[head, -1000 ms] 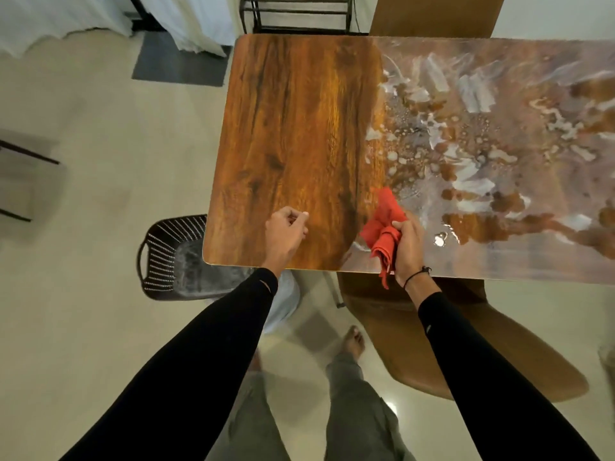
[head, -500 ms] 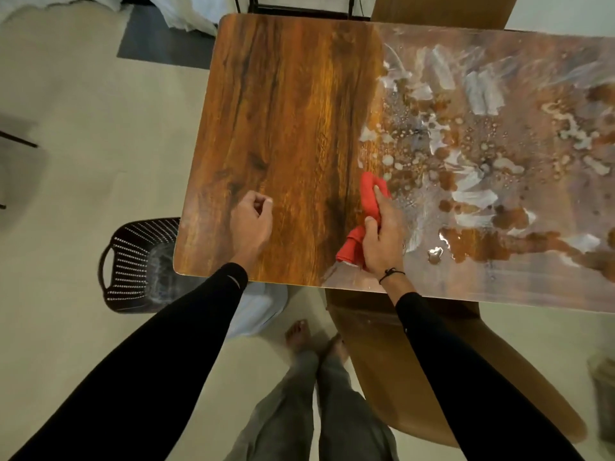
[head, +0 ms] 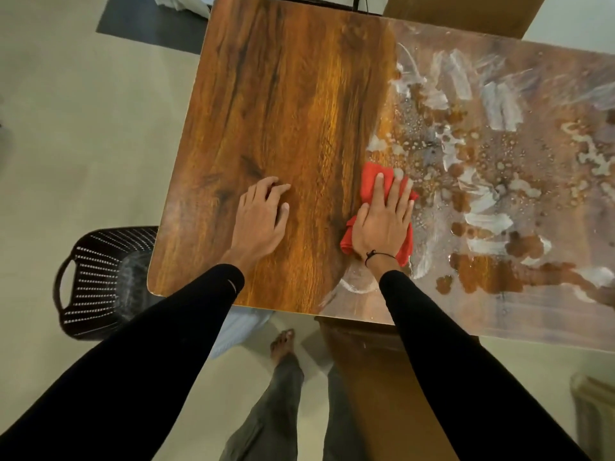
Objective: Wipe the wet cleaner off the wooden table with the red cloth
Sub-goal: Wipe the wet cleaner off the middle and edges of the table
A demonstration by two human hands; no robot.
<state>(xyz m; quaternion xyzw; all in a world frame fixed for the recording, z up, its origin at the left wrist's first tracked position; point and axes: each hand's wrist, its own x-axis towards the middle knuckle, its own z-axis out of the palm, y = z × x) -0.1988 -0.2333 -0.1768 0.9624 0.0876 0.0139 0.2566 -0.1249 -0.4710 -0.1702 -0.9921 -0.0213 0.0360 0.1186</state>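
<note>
The wooden table point(head: 283, 104) is dry and brown on its left half. Its right half carries white smears and beads of wet cleaner point(head: 492, 181). My right hand point(head: 382, 217) lies flat, palm down, on the red cloth point(head: 369, 176), pressing it onto the table at the boundary between dry and wet wood. The cloth shows beyond my fingertips and at both sides of my wrist. On the dry wood to the left, my left hand point(head: 263, 217) rests with fingers loosely curled and holds nothing.
A black perforated plastic basket point(head: 90, 281) stands on the floor by the table's near left corner. A brown chair point(head: 376, 377) is tucked under the near edge, another chair back point(head: 462, 11) at the far side. My bare foot point(head: 283, 347) is below.
My right hand went from gripping the bunched cloth at the near edge to pressing it flat farther onto the table. My left hand slid forward and its fist loosened.
</note>
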